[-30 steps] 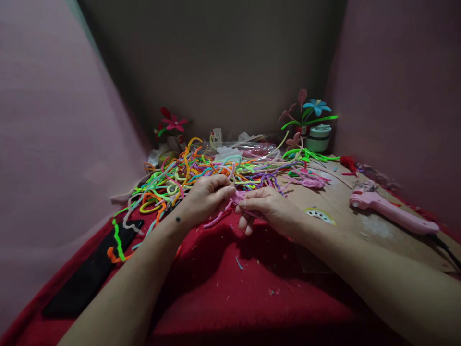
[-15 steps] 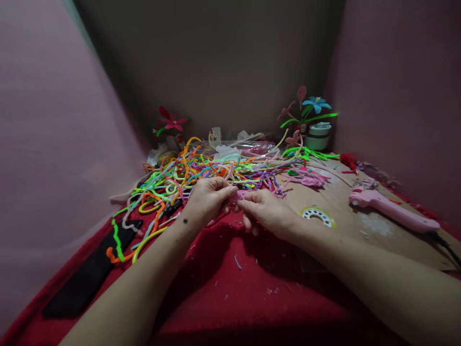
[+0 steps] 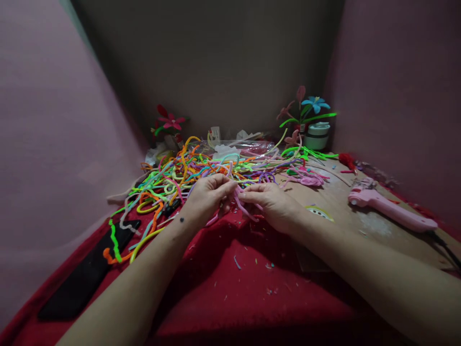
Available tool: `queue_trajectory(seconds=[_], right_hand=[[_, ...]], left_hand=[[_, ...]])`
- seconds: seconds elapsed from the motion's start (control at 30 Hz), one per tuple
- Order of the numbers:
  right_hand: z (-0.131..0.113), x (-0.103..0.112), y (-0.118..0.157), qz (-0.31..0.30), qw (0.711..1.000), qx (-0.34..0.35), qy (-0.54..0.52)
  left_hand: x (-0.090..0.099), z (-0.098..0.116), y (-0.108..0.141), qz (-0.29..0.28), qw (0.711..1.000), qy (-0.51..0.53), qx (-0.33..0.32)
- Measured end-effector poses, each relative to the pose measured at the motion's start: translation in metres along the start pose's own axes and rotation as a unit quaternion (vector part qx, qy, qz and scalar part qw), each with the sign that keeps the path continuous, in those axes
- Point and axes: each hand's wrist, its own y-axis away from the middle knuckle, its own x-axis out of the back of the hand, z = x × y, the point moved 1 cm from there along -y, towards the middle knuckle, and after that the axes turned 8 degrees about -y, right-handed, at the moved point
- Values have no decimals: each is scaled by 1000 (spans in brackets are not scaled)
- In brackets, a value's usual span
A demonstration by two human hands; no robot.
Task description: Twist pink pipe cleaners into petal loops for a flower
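Observation:
My left hand [image 3: 207,197] and my right hand [image 3: 271,204] meet over the red cloth [image 3: 230,283], both pinching a pink pipe cleaner [image 3: 244,208] whose loose ends hang down between them. Just behind the hands lies a big tangle of coloured pipe cleaners [image 3: 201,170] in orange, green, yellow, purple and blue. The pinched part of the pink stem is hidden by my fingertips.
A pink glue gun [image 3: 391,210] lies on the brown board [image 3: 363,226] at the right, its cord running off the edge. A tape roll [image 3: 320,213] peeks out behind my right wrist. Pipe-cleaner flowers [image 3: 309,108] and a white jar [image 3: 317,136] stand at the back right, a red flower [image 3: 169,122] at the back left. A black flat object [image 3: 86,274] lies at the left.
Both hands have shifted slightly up and away from me. The pink pipe cleaner's ends now hang lower between them, and my right wrist covers more of the tape roll.

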Motion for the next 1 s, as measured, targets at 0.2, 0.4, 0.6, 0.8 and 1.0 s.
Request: queue_trajectory(seconds=[0.2, 0.4, 0.6, 0.8, 1.0], right_hand=[[-5, 7, -6, 62, 994, -14, -91], [-7, 9, -7, 83, 983, -33, -159], [-3, 12, -9, 86, 979, -45, -177], [-5, 11, -10, 110, 976, -58, -177], [1, 13, -14, 110, 977, -60, -175]], left_hand=[[-4, -10, -2, 70, 983, -68, -158], [-9, -25, -1, 105, 813, -421, -388], [-7, -24, 2, 113, 757, -500, -406], [-10, -17, 4, 44, 788, -440, -430], [-14, -14, 8, -6, 787, -438, -435]])
